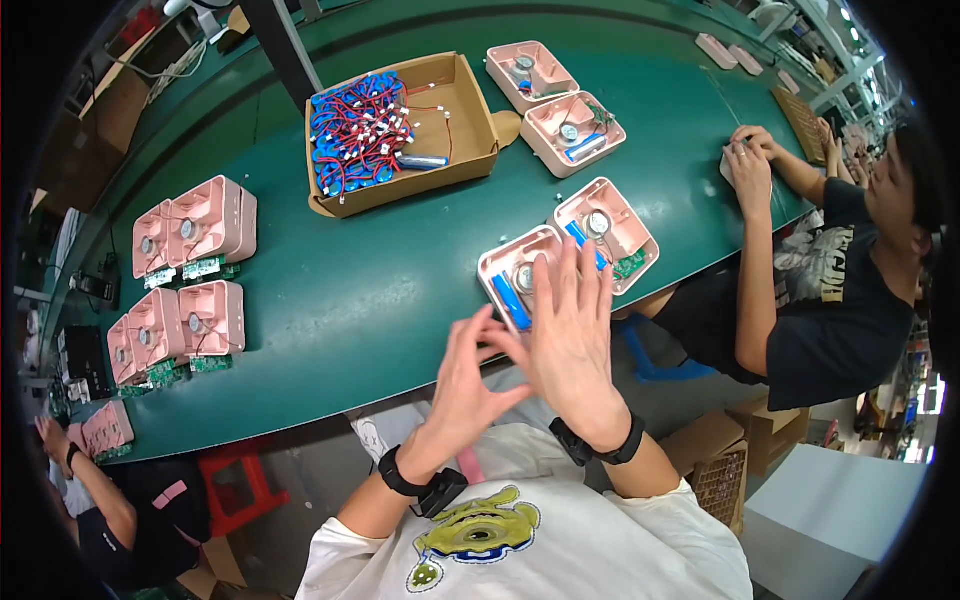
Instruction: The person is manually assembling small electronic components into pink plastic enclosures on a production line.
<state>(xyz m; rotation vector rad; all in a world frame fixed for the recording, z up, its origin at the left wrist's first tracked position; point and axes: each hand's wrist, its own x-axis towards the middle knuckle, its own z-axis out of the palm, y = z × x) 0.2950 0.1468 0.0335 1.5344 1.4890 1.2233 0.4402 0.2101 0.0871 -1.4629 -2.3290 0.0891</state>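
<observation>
My right hand (575, 335) is held palm down with its fingers stretched out, over the near edge of two open pink plastic cases. My left hand (468, 375) is just beside it, fingers apart and thumb spread, with nothing visible in it. The left pink case (490, 262) has a round speaker and a blue cylindrical battery (508, 300) inside; my right fingers hide part of it. In the right pink case (645, 232) lie a silver speaker (597, 222), another blue battery (573, 233) and a green circuit board (630, 265). Whether my right fingertips touch the cases I cannot tell.
On the green table (330, 330) a cardboard box (465, 100) holds many blue batteries with red wires. Two pink cases (548, 150) stand right of it; several more (235, 225) are stacked at left with circuit boards. Co-workers sit at right (840, 300) and far left (110, 500).
</observation>
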